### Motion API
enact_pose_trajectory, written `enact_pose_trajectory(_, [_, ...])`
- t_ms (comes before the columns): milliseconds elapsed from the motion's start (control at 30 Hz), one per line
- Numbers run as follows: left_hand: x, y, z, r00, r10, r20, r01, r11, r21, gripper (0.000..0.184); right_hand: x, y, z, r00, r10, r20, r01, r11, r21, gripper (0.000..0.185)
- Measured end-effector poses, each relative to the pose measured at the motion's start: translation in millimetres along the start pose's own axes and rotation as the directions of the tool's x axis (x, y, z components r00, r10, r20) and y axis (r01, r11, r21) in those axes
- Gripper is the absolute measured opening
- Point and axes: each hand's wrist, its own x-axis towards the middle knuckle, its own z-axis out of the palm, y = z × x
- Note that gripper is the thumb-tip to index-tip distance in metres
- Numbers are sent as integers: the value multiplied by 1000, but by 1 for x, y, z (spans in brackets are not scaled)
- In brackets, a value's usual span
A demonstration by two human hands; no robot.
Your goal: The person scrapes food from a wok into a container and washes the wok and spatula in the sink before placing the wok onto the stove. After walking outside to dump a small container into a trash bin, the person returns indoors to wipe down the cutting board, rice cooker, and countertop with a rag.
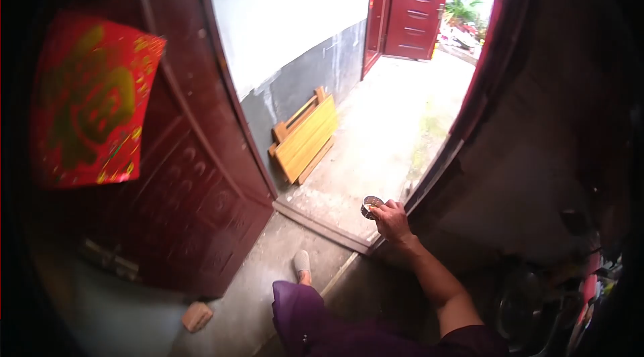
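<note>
My right hand (392, 220) reaches forward by the right side of the doorway, its fingers closed on the rim of a small dark round basket (371, 207) with an open lattice wall. Something small and pale shows at the basket's rim near my fingertips, too small to name. The forearm is bare up to a dark sleeve. My left hand is not in the frame. Below the doorway, my foot in a pale shoe (302, 263) is on the concrete floor, beside purple cloth.
A raised threshold (322, 226) crosses the doorway. The dark red door (194, 202) with a red paper (94, 102) stands at left. A brick (197, 317) lies near it. Beyond, a folded wooden table (307, 139) leans on the wall, and another red door (416, 5) stands open.
</note>
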Motion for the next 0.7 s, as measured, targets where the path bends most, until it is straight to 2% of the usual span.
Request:
enact_pose_trajectory(100, [76, 108, 20, 994, 100, 52, -103, 993, 55, 18, 62, 25, 25, 997, 63, -53, -65, 997, -30, 24])
enact_pose_trajectory(233, [151, 237, 41, 975, 175, 139, -204, 951, 230, 17, 129, 81, 44, 959, 250, 130, -234, 963, -132, 25])
enact_pose_trajectory(300, [183, 305, 52, 949, 256, 182, -303, 901, 311, 17, 153, 106, 38, 961, 273, 38, -264, 950, -168, 19])
enact_pose_trajectory(367, [217, 376, 73, 858, 464, 219, -512, 753, 414, 16, 167, 128, 41, 935, 354, -1, -349, 921, -174, 15])
enact_pose_trajectory(433, [246, 459, 105, 715, 646, 268, -681, 556, 477, 16, 172, 150, 47, 872, 489, 1, -481, 858, -180, 14])
enact_pose_trajectory(500, [209, 574, 126, 706, 593, 387, -707, 620, 341, 16, 170, 177, 63, 798, 602, 30, -579, 780, -236, 15])
enact_pose_trajectory(567, [232, 639, 175, 622, 649, 438, -775, 592, 222, 15, 171, 204, 80, 742, 667, 68, -617, 719, -321, 15])
enact_pose_trajectory(600, [239, 670, 201, 579, 674, 458, -800, 578, 161, 15, 170, 222, 94, 720, 691, 60, -647, 700, -302, 15])
enact_pose_trajectory(667, [208, 746, 230, 589, 642, 490, -748, 663, 31, 14, 180, 255, 114, 715, 698, 19, -665, 689, -289, 13])
enact_pose_trajectory(700, [200, 779, 246, 594, 626, 505, -713, 701, -29, 14, 186, 277, 128, 690, 722, 48, -674, 666, -321, 13])
